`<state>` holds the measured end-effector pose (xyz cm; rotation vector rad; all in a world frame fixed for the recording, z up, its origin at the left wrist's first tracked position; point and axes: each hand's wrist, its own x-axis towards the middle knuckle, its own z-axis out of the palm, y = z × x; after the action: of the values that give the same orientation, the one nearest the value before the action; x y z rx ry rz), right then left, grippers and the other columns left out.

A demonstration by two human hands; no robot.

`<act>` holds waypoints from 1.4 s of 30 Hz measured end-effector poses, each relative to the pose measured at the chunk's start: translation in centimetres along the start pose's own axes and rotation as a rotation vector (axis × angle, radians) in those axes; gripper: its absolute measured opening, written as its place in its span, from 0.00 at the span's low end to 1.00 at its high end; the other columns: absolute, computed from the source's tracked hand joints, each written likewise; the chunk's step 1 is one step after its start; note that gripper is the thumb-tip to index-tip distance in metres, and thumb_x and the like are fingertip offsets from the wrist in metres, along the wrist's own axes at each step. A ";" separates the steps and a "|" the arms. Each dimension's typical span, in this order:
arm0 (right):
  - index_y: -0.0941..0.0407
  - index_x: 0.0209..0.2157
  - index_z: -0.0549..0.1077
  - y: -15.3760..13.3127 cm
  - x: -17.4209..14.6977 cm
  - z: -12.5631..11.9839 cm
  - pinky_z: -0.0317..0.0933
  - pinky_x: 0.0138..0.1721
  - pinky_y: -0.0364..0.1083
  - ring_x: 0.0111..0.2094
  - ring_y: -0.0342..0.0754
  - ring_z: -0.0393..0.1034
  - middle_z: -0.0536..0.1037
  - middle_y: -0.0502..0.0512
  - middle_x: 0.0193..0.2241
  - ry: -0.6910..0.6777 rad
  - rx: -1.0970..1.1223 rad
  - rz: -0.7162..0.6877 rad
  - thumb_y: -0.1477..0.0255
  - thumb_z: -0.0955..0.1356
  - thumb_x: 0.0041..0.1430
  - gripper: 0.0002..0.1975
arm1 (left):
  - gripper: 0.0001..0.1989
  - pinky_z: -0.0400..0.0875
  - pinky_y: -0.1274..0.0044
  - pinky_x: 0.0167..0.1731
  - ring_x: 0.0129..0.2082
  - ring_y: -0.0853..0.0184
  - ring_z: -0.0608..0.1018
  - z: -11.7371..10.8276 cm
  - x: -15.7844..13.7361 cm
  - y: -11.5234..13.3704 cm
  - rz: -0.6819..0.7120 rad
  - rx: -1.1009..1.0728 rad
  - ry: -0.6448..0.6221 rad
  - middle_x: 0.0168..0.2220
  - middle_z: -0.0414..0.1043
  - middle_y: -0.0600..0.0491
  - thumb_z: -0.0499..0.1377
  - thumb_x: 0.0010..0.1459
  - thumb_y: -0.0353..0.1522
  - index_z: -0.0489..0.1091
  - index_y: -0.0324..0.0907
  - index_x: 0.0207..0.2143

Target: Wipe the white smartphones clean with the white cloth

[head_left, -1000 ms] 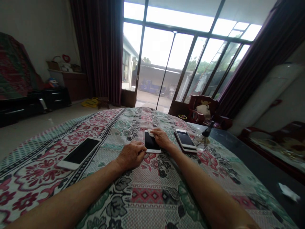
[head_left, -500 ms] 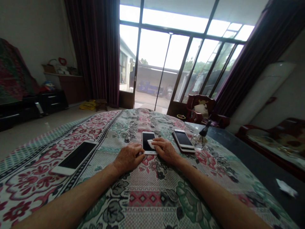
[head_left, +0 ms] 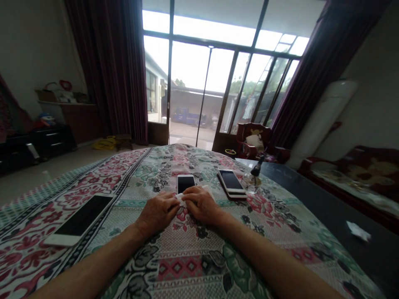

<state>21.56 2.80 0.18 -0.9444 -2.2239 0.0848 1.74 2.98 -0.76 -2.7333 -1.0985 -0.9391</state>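
A white smartphone point(head_left: 186, 182) with a dark screen lies flat on the patterned tablecloth in front of me. My left hand point(head_left: 158, 211) is closed at its lower left corner, fingers curled against the edge. Over the lower end of the phone, my right hand point(head_left: 201, 204) presses a white tissue point(head_left: 181, 199) under bent fingers. Both hands cover the phone's lower part. To the right lie two stacked phones point(head_left: 231, 182), the top one white-framed. A larger white phone point(head_left: 81, 220) rests to the left, screen up.
Beside the stacked phones stands a small clear glass item with a dark top point(head_left: 256, 172). A crumpled white tissue point(head_left: 358, 231) lies on the dark surface point(head_left: 330, 220) at the right. Wooden chairs point(head_left: 254, 139) and a glass door are beyond the table.
My right hand has slid the tissue down from the screen's middle to the phone's lower end. The left hand stays by the lower left corner. The view has shifted slightly right.
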 end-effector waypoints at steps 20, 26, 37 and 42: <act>0.56 0.32 0.78 1.0 1.1 -0.5 0.60 0.45 0.46 0.39 0.46 0.67 0.76 0.56 0.35 -0.042 -0.174 0.216 0.78 0.63 0.60 0.11 | 0.12 0.67 0.73 0.34 0.31 0.66 0.73 0.1 -0.2 0.0 0.033 0.032 -0.005 0.28 0.72 0.53 0.53 0.62 0.31 0.73 0.41 0.28; 0.57 0.31 0.77 -0.1 2.2 0.4 0.60 0.43 0.44 0.38 0.46 0.68 0.76 0.56 0.34 -0.081 -0.170 0.231 0.77 0.64 0.60 0.09 | 0.13 0.67 0.74 0.33 0.30 0.66 0.71 0.2 -0.2 0.0 0.082 0.079 -0.001 0.27 0.70 0.52 0.53 0.63 0.30 0.71 0.41 0.25; 0.56 0.41 0.74 -0.1 1.4 -2.2 0.59 0.51 0.47 0.47 0.48 0.67 0.74 0.58 0.46 -0.276 -0.195 0.063 0.78 0.60 0.62 0.13 | 0.13 0.67 0.73 0.33 0.31 0.66 0.72 -0.1 -0.2 0.2 0.089 0.050 0.004 0.29 0.72 0.52 0.52 0.63 0.30 0.73 0.41 0.27; 0.59 0.40 0.72 0.1 1.6 -1.8 0.56 0.54 0.52 0.51 0.53 0.63 0.70 0.64 0.50 -0.196 -0.327 0.214 0.73 0.59 0.65 0.12 | 0.13 0.68 0.73 0.33 0.31 0.66 0.72 -0.1 -0.1 0.2 0.076 0.041 0.006 0.28 0.71 0.52 0.52 0.63 0.30 0.73 0.41 0.28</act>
<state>22.00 3.54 2.39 -1.4044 -2.3505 -0.0963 1.75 2.68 -0.66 -2.7157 -0.9943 -0.9042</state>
